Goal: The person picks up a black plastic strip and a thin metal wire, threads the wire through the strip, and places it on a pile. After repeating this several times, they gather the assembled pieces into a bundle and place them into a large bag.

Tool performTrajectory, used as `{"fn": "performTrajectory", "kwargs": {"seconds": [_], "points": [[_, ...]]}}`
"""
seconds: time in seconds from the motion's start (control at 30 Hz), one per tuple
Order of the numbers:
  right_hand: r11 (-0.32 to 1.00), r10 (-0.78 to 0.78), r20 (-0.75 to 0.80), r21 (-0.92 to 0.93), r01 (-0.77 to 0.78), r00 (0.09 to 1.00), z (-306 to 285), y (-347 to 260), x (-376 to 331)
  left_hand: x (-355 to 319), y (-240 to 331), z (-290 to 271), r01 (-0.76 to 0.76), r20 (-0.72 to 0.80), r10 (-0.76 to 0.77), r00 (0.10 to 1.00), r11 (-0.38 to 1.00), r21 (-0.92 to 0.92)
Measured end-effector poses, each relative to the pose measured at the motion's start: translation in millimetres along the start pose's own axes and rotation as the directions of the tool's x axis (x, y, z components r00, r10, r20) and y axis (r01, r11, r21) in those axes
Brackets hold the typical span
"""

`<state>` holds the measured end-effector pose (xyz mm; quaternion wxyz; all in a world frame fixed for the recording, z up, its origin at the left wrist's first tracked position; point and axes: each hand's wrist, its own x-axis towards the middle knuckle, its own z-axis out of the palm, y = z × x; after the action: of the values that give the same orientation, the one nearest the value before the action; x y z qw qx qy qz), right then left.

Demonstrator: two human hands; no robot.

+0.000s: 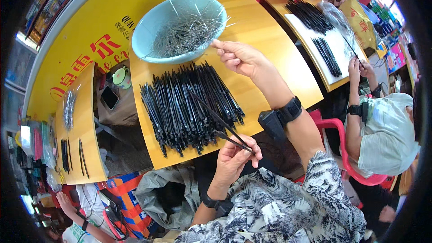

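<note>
My left hand (235, 155) is closed on a thin black strip (216, 117) at the near edge of a wooden table (265, 40); the strip slants up over a wide pile of black strips (186, 103) laid side by side. My right hand (238, 56) reaches across the table to the rim of a light blue bowl (153, 22) full of thin metal pins (186, 33), its fingertips pinched together at the pins. Whether a pin sits between the fingers is too small to tell. A black band with a small device sits on my right wrist.
A person on a red chair (355, 171) at the right handles black strips (310, 15) on a second table. A third small table (85, 121) stands left, with another person's arm below it. A grey sack (162, 193) lies under the table edge. A mug (121, 76) and phone rest between tables.
</note>
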<state>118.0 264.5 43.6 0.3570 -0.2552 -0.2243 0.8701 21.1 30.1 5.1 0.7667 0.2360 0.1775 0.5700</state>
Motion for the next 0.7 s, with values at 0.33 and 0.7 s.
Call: {"fn": "performTrajectory", "kwargs": {"seconds": [0.33,0.7], "points": [[0.999,-0.024,0.102,-0.039,0.028,0.994,18,31,-93,-10,-11,4,-0.016,0.009,0.016,1.0,0.999,0.027],[0.847,-0.432,-0.222,-0.434,0.308,0.874,-14,71,-164,-3,-17,18,0.124,-0.367,0.035,0.93,0.908,0.401]]}}
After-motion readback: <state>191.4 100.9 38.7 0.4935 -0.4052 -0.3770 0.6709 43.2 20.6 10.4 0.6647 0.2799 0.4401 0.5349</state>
